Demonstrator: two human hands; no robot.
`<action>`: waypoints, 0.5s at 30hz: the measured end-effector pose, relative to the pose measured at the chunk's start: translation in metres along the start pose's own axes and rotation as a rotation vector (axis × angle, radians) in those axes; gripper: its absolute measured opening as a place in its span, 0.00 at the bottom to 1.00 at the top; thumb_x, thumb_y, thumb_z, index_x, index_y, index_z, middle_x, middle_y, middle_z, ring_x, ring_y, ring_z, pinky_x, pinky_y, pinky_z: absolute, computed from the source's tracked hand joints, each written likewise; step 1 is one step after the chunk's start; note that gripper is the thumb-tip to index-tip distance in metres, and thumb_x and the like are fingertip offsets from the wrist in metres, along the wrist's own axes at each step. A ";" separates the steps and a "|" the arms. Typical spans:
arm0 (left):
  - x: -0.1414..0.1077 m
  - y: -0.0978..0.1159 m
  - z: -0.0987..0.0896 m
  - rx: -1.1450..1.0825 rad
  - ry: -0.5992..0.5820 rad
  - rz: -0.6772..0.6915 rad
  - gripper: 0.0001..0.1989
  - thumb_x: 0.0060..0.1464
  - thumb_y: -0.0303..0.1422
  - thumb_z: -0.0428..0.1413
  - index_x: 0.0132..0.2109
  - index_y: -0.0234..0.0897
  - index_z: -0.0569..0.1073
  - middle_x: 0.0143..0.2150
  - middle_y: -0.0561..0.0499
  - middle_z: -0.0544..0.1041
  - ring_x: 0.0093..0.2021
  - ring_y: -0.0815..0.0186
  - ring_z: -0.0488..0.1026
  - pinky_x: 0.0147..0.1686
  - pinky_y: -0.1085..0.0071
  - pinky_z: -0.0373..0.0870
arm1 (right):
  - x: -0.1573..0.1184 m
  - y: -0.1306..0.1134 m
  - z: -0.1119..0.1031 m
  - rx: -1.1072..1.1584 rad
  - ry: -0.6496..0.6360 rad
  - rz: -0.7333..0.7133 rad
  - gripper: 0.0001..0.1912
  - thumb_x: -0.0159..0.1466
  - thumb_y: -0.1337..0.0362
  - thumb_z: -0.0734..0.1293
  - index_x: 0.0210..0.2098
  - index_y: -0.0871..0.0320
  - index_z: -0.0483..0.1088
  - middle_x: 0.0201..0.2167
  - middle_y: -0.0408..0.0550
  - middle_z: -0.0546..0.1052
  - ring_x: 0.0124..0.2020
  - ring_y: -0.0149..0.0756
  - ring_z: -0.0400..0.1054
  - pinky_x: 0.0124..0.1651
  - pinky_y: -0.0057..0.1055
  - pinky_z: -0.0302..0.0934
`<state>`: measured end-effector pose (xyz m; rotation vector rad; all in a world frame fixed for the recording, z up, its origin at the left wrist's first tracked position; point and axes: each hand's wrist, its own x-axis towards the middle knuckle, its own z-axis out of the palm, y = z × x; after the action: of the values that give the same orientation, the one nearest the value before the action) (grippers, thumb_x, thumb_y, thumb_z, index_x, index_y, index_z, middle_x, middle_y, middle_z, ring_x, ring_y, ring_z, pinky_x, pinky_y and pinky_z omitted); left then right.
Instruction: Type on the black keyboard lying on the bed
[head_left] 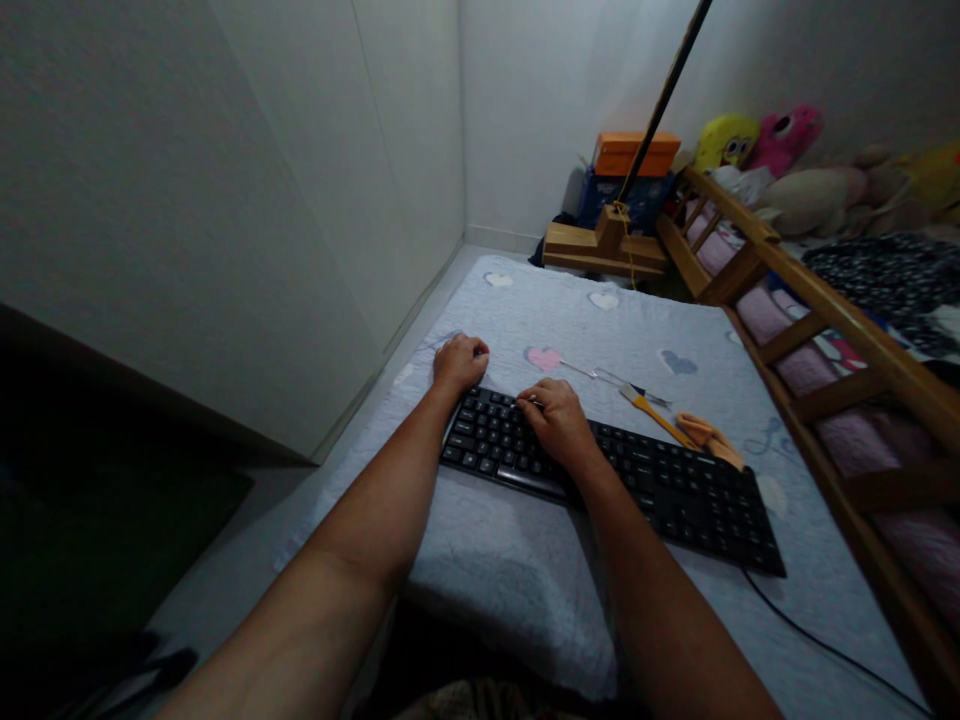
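A black keyboard (697, 500) lies at a slant on a quilted, pale blue cover with heart shapes. My left hand (460, 362) rests at its far left corner, fingers curled in; what they hold, if anything, is hidden. Over the upper rows of keys, left of the middle, my right hand (556, 415) is bent down with thumb and fingertips pinched together. Something small and pale shows at those fingertips, too small to name. Behind the keyboard lie a brush (651, 412) with an orange handle, a thin wire tool (619, 378), a slim white stick (576, 368) and a folded orange cloth (709, 438).
A wooden bed rail (847, 310) runs along the right side, with stuffed toys (787, 140) beyond it. At the back stand a wooden base with a dark pole (664, 95) and an orange box (636, 154). A pale panel (337, 200) rises on the left. The keyboard's cable (825, 640) trails front right.
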<state>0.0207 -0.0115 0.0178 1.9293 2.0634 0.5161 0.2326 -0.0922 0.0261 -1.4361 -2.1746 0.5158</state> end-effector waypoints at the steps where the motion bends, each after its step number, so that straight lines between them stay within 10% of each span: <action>1: 0.000 0.000 0.000 -0.002 -0.001 0.000 0.14 0.70 0.33 0.59 0.55 0.44 0.88 0.57 0.42 0.82 0.62 0.51 0.79 0.66 0.57 0.74 | 0.000 0.000 0.000 0.001 0.003 -0.001 0.11 0.76 0.67 0.71 0.43 0.52 0.87 0.45 0.54 0.85 0.54 0.50 0.74 0.62 0.46 0.65; 15: 0.000 0.001 -0.001 0.021 -0.014 0.000 0.15 0.71 0.33 0.58 0.57 0.43 0.87 0.59 0.42 0.83 0.63 0.53 0.79 0.66 0.59 0.73 | 0.002 0.000 0.008 -0.024 0.037 -0.033 0.09 0.75 0.68 0.74 0.44 0.50 0.89 0.46 0.53 0.85 0.55 0.50 0.73 0.61 0.47 0.65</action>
<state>0.0214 -0.0113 0.0191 1.9391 2.0678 0.4813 0.2267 -0.0906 0.0201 -1.4085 -2.1786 0.4501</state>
